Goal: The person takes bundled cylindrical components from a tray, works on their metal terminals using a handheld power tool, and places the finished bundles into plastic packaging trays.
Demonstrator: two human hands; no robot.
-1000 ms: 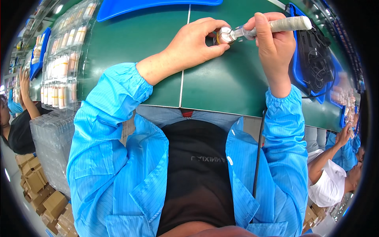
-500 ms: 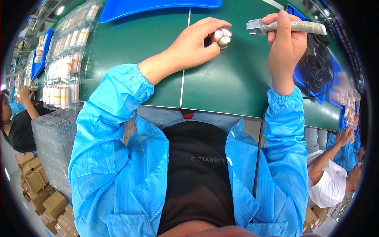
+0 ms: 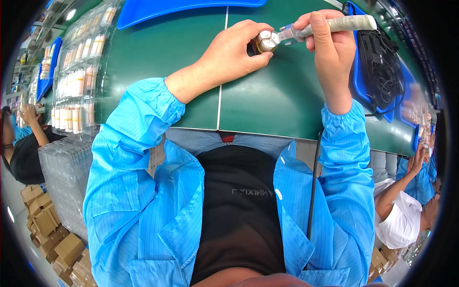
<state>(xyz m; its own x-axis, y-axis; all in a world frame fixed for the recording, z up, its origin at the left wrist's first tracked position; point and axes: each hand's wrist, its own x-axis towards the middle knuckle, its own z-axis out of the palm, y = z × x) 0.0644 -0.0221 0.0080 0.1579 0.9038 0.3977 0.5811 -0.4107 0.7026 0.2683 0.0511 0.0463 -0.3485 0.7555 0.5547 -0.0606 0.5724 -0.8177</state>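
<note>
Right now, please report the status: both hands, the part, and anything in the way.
Left hand shut on small round metal part. Right hand shut on taped tool, tip at the part. Green mat between the arms bare.

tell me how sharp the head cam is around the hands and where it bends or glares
Head view: sharp at the left hand pinching the small round metal part and the right hand gripping the tape-wrapped tool; the green mat's edges curve toward the dark fisheye rim; glare spots show on the clear plastic trays at left.
</note>
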